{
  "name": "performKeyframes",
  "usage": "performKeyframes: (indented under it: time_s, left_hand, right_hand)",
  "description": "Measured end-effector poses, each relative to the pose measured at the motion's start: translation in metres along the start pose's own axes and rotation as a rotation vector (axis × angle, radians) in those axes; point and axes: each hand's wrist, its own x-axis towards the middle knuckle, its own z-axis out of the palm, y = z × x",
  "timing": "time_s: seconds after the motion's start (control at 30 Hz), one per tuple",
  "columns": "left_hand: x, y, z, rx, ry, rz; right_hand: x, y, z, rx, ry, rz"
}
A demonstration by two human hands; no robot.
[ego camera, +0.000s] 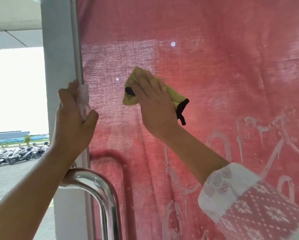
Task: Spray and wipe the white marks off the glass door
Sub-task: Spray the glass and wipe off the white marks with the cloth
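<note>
The glass door [214, 75] fills the view, with a red cloth hanging behind it. White marks [270, 134] streak the glass at lower right and lower centre. My right hand [154, 103] presses a yellow cloth [175, 96] with black trim flat against the glass near the middle. My left hand [72, 113] grips a small clear spray bottle [83, 99] at the door's left edge, thumb curled round it.
A chrome door handle [100, 193] curves down below my left forearm. A grey door frame [58, 66] runs up the left side. Beyond it lies an outdoor lot with parked motorbikes [19, 153].
</note>
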Motion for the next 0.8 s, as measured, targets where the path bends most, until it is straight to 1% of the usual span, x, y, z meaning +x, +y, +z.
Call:
performKeyframes:
  time_s: [0.07,0.17,0.23,0.3,0.37,0.43,0.53,0.6,0.67,0.73,0.8]
  left_hand:
    - [0.001,-0.002,0.0,0.008,0.001,0.007]
    - [0.002,-0.006,0.001,0.011,0.002,0.0]
    - [0.001,-0.007,0.0,0.009,0.004,-0.009]
    - [0.0,-0.007,0.0,-0.008,-0.015,-0.013]
    - [-0.001,-0.008,0.0,-0.023,-0.03,-0.024]
    - [-0.001,-0.008,0.0,-0.025,-0.027,-0.019]
    - [-0.001,-0.005,0.0,-0.032,-0.014,0.031]
    - [-0.001,-0.004,0.0,-0.036,-0.005,0.056]
    - [-0.001,-0.006,0.001,-0.025,0.002,0.022]
    - [-0.001,-0.007,0.001,-0.011,0.007,-0.029]
    - [0.0,-0.007,0.0,-0.016,0.01,-0.027]
  right_hand:
    - [-0.002,-0.012,0.01,0.003,-0.038,-0.065]
    - [-0.03,-0.023,0.013,0.023,-0.154,-0.31]
    - [-0.053,-0.019,0.006,0.029,-0.24,-0.452]
    - [-0.065,-0.002,-0.006,0.0,-0.293,-0.532]
    - [-0.059,0.016,-0.014,-0.045,-0.275,-0.508]
    - [-0.041,0.022,-0.014,-0.051,-0.189,-0.384]
    - [-0.02,-0.003,0.001,-0.031,-0.067,-0.191]
    - [-0.02,-0.024,0.013,0.012,-0.036,-0.146]
    - [-0.033,-0.039,0.02,0.046,-0.076,-0.214]
    - [-0.055,-0.045,0.019,0.069,-0.177,-0.35]
    - [-0.077,-0.04,0.011,0.072,-0.265,-0.474]
